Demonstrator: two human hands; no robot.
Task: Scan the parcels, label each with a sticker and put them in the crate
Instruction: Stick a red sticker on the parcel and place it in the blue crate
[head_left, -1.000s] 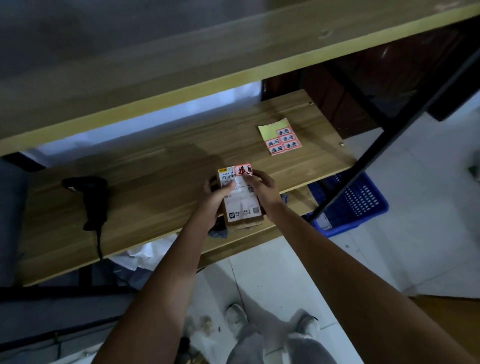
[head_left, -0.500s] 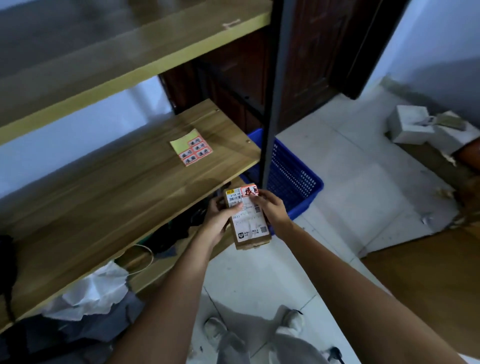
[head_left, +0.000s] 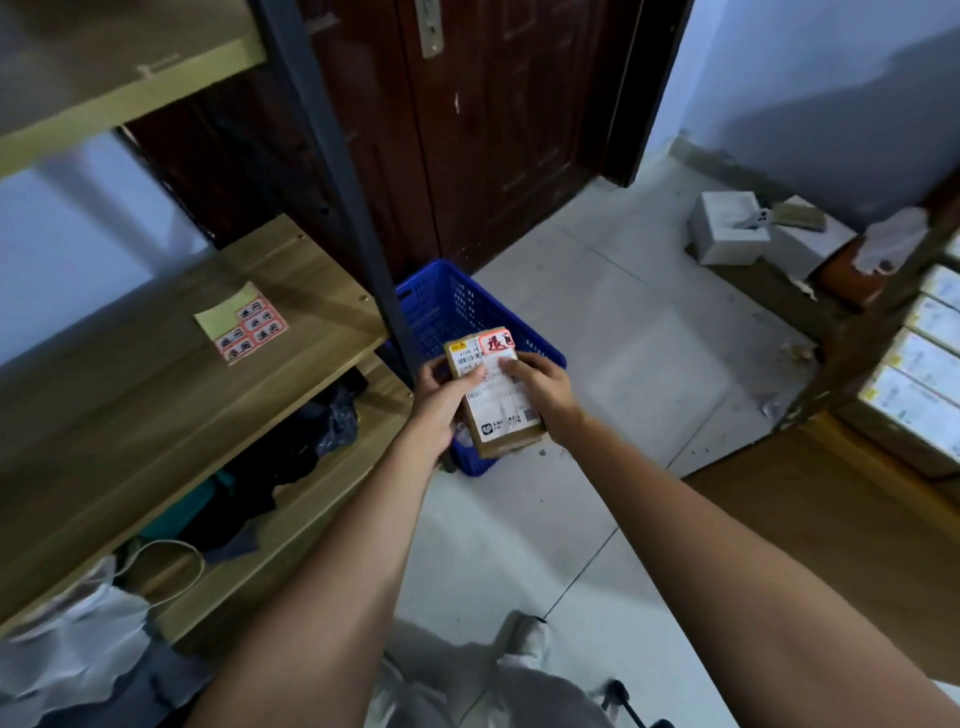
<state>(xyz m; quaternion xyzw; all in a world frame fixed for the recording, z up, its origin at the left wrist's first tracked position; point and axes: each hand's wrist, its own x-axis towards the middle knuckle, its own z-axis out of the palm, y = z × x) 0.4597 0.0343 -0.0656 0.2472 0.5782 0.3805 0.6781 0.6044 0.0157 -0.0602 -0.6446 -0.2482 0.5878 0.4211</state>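
Observation:
A small brown parcel (head_left: 503, 415) with a white shipping label and a red sticker (head_left: 496, 342) at its top corner is held over the blue crate (head_left: 447, 306). My left hand (head_left: 441, 400) grips its left side with the thumb across the label. My right hand (head_left: 540, 391) holds its right side, fingers curled over the label. The crate stands on the floor to the right of the shelf, partly hidden by the parcel and hands. A sheet of red stickers (head_left: 244, 325) lies on the wooden shelf (head_left: 156, 395).
A dark metal shelf post (head_left: 343, 197) rises just left of the crate. A brown door (head_left: 493, 114) stands behind. White boxes (head_left: 727, 234) sit on the floor at the right, and stacked boxes (head_left: 914, 374) at the far right. Bags and a cable lie on the lower shelf.
Both hands have carried the parcel off the shelf to the right, over the blue crate. The view has swung right, so the scanner is out of sight.

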